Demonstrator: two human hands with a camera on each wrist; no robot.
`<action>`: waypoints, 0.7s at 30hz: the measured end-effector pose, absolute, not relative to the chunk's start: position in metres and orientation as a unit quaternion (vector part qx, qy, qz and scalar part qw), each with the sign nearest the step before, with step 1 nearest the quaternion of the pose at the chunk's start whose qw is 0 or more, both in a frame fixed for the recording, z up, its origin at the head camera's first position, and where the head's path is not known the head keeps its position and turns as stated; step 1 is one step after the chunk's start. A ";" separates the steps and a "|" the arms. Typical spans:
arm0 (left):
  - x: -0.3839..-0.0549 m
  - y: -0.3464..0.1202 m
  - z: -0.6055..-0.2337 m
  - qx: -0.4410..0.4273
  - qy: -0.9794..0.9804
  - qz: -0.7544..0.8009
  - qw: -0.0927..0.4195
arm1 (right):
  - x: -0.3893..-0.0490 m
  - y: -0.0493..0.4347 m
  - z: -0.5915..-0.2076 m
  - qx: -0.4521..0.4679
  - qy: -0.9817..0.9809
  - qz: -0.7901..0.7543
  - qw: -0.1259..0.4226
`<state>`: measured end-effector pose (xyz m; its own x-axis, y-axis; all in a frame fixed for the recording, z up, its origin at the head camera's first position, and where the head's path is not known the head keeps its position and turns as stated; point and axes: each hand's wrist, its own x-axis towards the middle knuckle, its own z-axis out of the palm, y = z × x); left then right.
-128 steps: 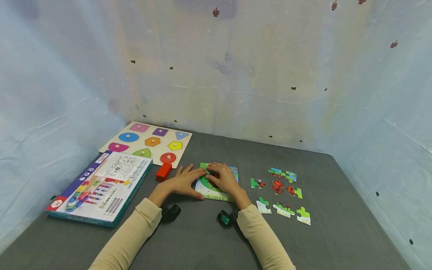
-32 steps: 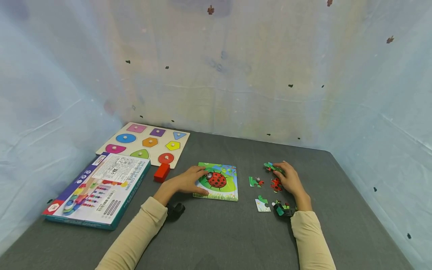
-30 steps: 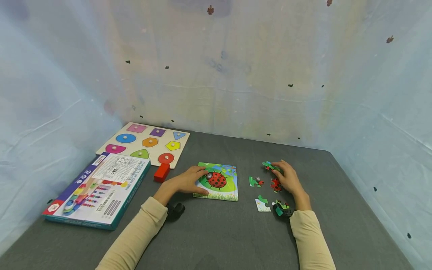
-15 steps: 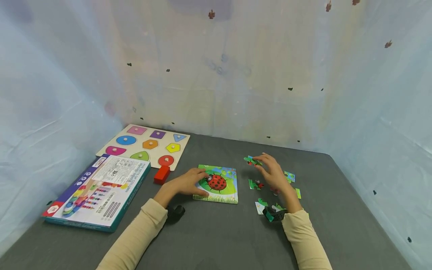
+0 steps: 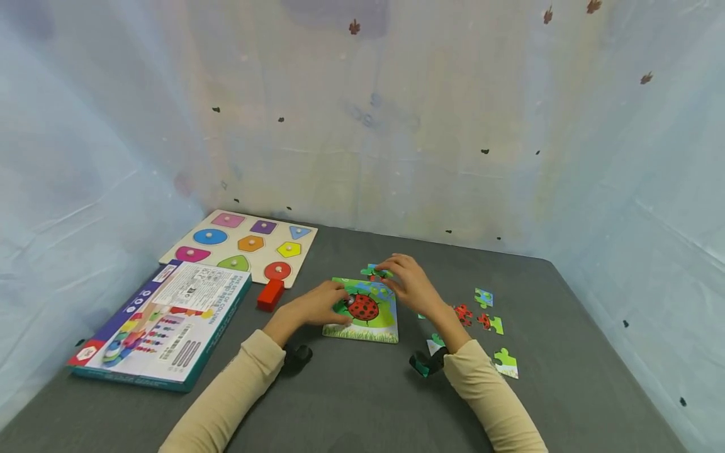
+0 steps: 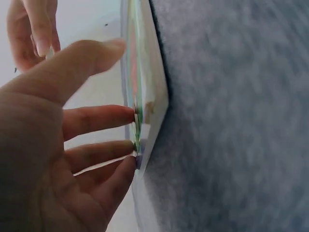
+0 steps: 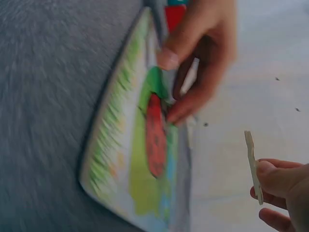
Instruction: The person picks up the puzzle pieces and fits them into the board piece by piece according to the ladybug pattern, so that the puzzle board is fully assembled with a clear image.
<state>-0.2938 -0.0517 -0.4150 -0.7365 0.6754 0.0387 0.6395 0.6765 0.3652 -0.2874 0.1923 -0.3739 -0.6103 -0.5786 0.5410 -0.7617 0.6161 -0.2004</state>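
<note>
Fingers and thumb of our right hand (image 5: pixel 416 288) pinch a puzzle piece (image 5: pixel 370 272) in green, blue and red, and we hold it over the far edge of the ladybird board (image 5: pixel 385 322). From the right wrist we see the piece edge-on, raised clear of the board. Our left hand (image 5: pixel 308 308) reaches in from the board's left side with its fingers loosely extended, their tips resting on that side and grasping nothing that we can make out. Whether they touch the board itself or something thin on top of it, we cannot tell. We see the board lying flat on the grey table (image 5: pixel 351 402), ladybird picture up. More loose pieces lie to the right of the board: a blue and green one (image 5: pixel 484 297), a red one (image 5: pixel 462 314), a red and green one (image 5: pixel 491 323) and a green and white one (image 5: pixel 506 363). Nearer the board, our right forearm partly hides others. Left of the board we have a red block (image 5: pixel 270 294), and farther left a flat box (image 5: pixel 170 327). Beyond the board, off to its left, lies a shape puzzle (image 5: pixel 263 255) with knobbed, coloured shapes. Behind the board, past the table, hangs a pale sheet (image 5: pixel 362 163).
</note>
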 end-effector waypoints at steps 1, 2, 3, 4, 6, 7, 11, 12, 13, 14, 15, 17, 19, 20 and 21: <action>-0.294 -0.052 -0.414 0.359 0.915 0.177 0.052 | -0.289 0.188 -0.377 0.382 -0.874 0.211 0.212; -0.295 -0.052 -0.414 0.360 0.915 0.176 0.054 | -0.290 0.184 -0.381 0.378 -0.877 0.209 0.209; -0.295 -0.052 -0.413 0.362 0.914 0.175 0.055 | -0.292 0.181 -0.385 0.371 -0.882 0.208 0.203; -0.295 -0.052 -0.412 0.365 0.912 0.178 0.056 | -0.293 0.178 -0.389 0.366 -0.886 0.204 0.198; -0.295 -0.054 -0.410 0.372 0.908 0.182 0.061 | -0.296 0.174 -0.397 0.353 -0.897 0.193 0.185; -0.296 -0.055 -0.409 0.376 0.906 0.184 0.063 | -0.297 0.172 -0.401 0.348 -0.901 0.186 0.179; -0.297 -0.057 -0.406 0.395 0.897 0.183 0.073 | -0.298 0.167 -0.411 0.334 -0.912 0.178 0.156; -0.298 -0.058 -0.406 0.400 0.895 0.182 0.072 | -0.298 0.167 -0.413 0.332 -0.913 0.180 0.153; -0.299 -0.058 -0.405 0.406 0.893 0.181 0.070 | -0.298 0.167 -0.414 0.331 -0.913 0.186 0.151; -0.300 -0.058 -0.405 0.411 0.891 0.178 0.068 | -0.298 0.167 -0.415 0.331 -0.912 0.190 0.150; -0.301 -0.058 -0.405 0.415 0.890 0.176 0.066 | -0.298 0.167 -0.416 0.331 -0.912 0.193 0.149; -0.304 -0.059 -0.406 0.418 0.889 0.175 0.064 | -0.299 0.167 -0.418 0.336 -0.910 0.194 0.150; -0.306 -0.059 -0.405 0.413 0.891 0.176 0.068 | -0.301 0.167 -0.419 0.341 -0.908 0.190 0.151; -0.307 -0.058 -0.406 0.410 0.892 0.176 0.070 | -0.301 0.167 -0.420 0.342 -0.909 0.187 0.150; -0.307 -0.058 -0.405 0.405 0.894 0.178 0.074 | -0.302 0.167 -0.421 0.344 -0.909 0.183 0.149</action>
